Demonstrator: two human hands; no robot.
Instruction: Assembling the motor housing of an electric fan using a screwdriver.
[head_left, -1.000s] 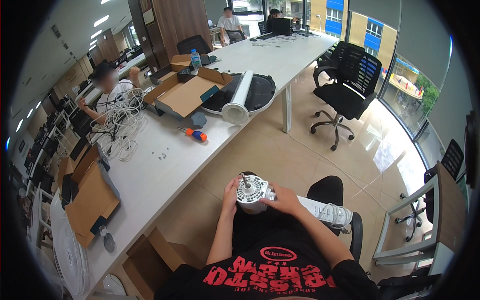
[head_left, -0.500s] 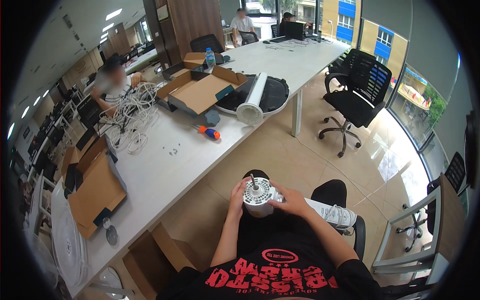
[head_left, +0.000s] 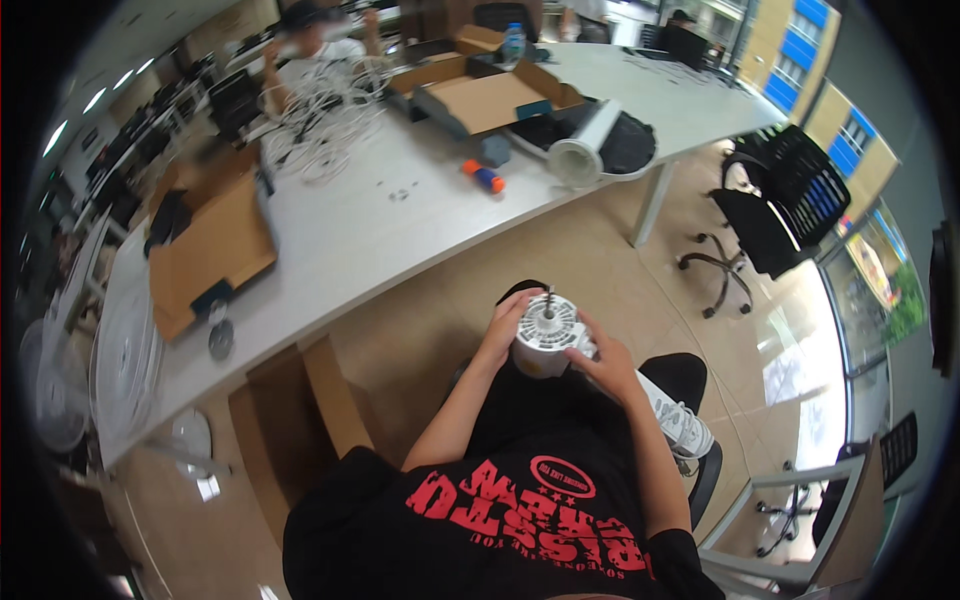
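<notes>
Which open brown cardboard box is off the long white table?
The open brown cardboard box below the near edge of the white table; the other boxes sit atop it.

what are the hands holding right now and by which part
A white, slotted motor housing with a metal shaft: the left hand holds its left side, the right hand its right side.
</notes>
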